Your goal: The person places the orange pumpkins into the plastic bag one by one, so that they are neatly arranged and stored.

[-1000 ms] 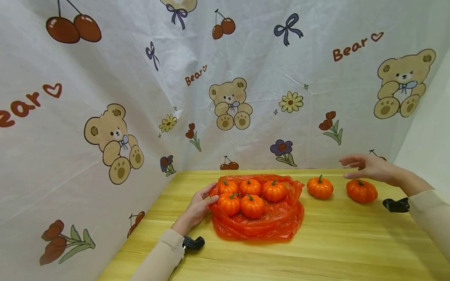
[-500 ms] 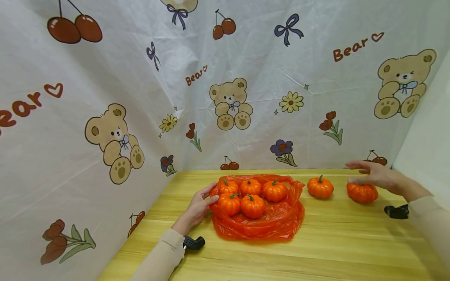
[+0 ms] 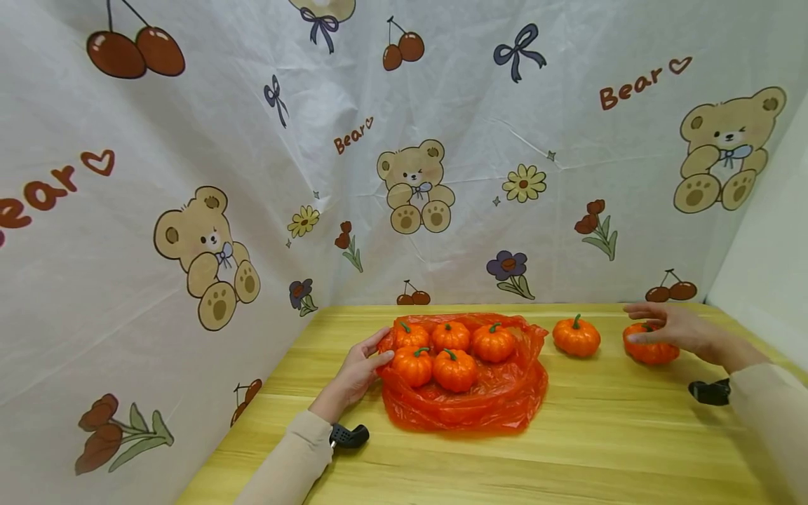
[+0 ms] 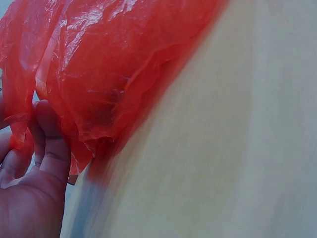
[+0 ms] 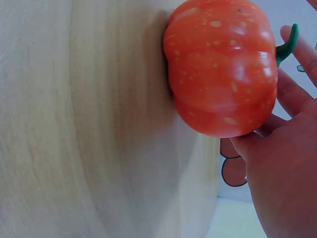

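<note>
A crumpled red plastic bag (image 3: 492, 414) lies spread at the middle of the table, with several small orange toy pumpkins (image 3: 456, 370) in its opening. My left hand (image 3: 356, 368) holds the bag's left edge; in the left wrist view the fingers (image 4: 52, 144) pinch the thin film. Over at the right, my right hand (image 3: 684, 333) reaches over a toy pumpkin (image 3: 653, 351), thumb and fingers spread about its top. That pumpkin (image 5: 223, 69) sits on the wood in the right wrist view, the fingers (image 5: 292, 94) close beside its green stem.
Another toy pumpkin (image 3: 576, 337) stands between the bag and my right hand. The light wooden table (image 3: 505, 470) backs onto a hanging white cloth (image 3: 467, 266) printed with bears and flowers. A white wall rises at the right edge.
My right hand has come down and a little forward over the rightmost pumpkin, fingers now around its top. The left hand and the bag have stayed in place.
</note>
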A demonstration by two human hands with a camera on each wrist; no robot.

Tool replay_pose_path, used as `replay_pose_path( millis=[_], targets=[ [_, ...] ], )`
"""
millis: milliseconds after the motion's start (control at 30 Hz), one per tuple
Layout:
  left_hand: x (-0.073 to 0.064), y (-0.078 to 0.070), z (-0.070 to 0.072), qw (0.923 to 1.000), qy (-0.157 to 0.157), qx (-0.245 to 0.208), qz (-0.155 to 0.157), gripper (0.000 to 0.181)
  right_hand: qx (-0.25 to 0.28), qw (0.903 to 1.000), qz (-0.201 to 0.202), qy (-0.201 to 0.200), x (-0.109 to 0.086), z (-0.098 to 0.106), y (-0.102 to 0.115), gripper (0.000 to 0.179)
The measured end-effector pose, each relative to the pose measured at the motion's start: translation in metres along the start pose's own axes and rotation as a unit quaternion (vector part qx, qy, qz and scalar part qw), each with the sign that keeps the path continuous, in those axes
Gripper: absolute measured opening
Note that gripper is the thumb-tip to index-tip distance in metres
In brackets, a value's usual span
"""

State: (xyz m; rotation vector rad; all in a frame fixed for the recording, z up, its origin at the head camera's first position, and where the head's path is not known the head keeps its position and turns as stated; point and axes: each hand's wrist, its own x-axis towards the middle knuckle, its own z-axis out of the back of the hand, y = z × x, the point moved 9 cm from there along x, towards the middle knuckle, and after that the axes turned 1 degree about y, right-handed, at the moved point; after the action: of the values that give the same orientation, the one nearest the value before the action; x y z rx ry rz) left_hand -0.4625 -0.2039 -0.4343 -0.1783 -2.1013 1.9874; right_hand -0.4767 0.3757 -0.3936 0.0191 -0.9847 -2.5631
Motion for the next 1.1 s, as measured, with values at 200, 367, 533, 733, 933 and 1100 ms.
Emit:
replay_pose_path(
  millis=[200, 367, 533, 733, 933, 1100],
  targets=[
    [-0.001, -0.001, -0.001, 1.0, -0.002, 0.002, -0.002, 0.067, -0.004, 0.9999, -0.001, -0.012, -0.001, -0.001, -0.005, 0.065],
    [-0.001, -0.003, -0.002, 1.0, -0.001, 0.001, -0.005, 0.066, -0.02, 0.9994, -0.016, -0.024, -0.004, -0.002, -0.011, 0.064],
    [-0.001, -0.002, -0.001, 1.0, 0.003, 0.008, -0.005, 0.068, -0.039, 0.9984, -0.037, -0.017, -0.006, -0.004, -0.021, 0.066],
    [0.001, -0.001, 0.0, 1.0, -0.001, 0.005, -0.002, 0.069, -0.052, 0.9976, -0.044, -0.014, -0.008, -0.005, -0.028, 0.066],
    [0.001, -0.001, 0.0, 1.0, -0.003, 0.005, -0.003, 0.066, -0.041, 0.9984, -0.04, 0.0, -0.008, -0.008, -0.028, 0.072],
    [0.0, 0.001, 0.0, 1.0, -0.003, 0.003, 0.002, 0.068, -0.042, 0.9982, -0.041, -0.002, -0.009, -0.009, -0.028, 0.074]
  ],
)
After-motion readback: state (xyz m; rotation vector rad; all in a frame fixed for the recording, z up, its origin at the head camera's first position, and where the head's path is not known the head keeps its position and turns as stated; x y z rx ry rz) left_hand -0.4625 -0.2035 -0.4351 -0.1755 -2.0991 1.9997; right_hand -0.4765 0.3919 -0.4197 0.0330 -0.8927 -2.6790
